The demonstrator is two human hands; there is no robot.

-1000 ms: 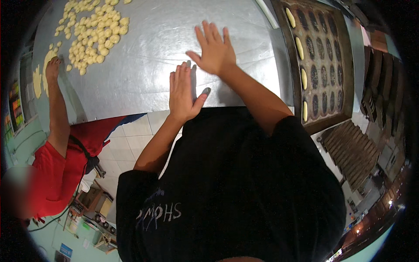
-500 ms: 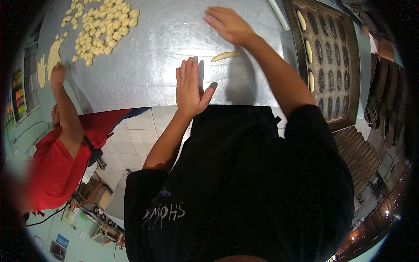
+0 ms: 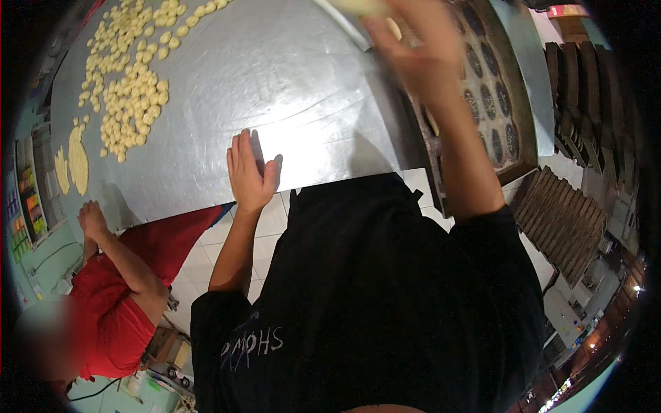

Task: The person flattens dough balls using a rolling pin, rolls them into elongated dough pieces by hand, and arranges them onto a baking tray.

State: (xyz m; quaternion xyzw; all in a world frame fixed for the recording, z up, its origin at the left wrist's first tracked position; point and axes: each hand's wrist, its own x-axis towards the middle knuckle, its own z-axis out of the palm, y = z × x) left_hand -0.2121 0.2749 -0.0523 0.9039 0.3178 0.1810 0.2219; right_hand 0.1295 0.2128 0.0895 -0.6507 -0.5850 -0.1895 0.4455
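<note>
My left hand [image 3: 249, 172] lies flat on the metal table [image 3: 275, 89], fingers stretched and thumb out, with nothing in it. Blurred by motion, my right hand [image 3: 420, 51] is at the upper right over the edge of a baking tray [image 3: 521, 165]. At its fingertips, partly cut off by the picture's top, is a pale dough roll [image 3: 361, 7]. Shaped dough pieces lie along the tray's near side; one dough piece [image 3: 394, 27] shows beside my hand, and my forearm partly covers another [image 3: 431, 121].
Many small dough balls [image 3: 134, 110] spread over the table's left part. Flattened dough [image 3: 78, 165] lies beyond, near a co-worker in red [image 3: 124, 303] whose hands are at the table edge. A pale strip [image 3: 342, 24] lies by the tray. Slatted wood [image 3: 561, 224] stands at right.
The dough roll has left the table and is now at my right hand, which has swung right over the tray. My left hand stays flat. The co-worker's hand has drawn back from the flattened dough.
</note>
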